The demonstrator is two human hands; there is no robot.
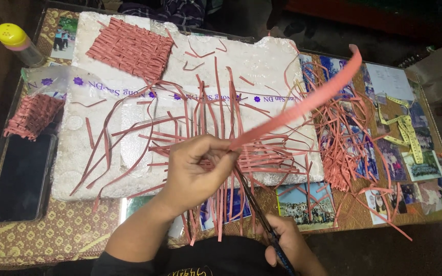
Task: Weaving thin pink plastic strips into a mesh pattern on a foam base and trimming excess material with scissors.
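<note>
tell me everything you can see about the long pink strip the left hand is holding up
The long pink strip is a flat, narrow band, paper-like or thin plastic by its look, salmon pink and slightly blurred. The left hand pinches its near end between the fingers. From there it rises diagonally up and to the right above the white foam board, curling over at its far tip. Scissors in the right hand point toward its held end.

Loose pink strips (216,128) clutter the frame's centre and right, covering the white foam board (267,66) and much of the desk (67,230). A dark phone (21,176) blocks the left edge, a yellow-capped bottle (16,43) the upper left. Bare patterned desk at lower left offers passage.
</note>
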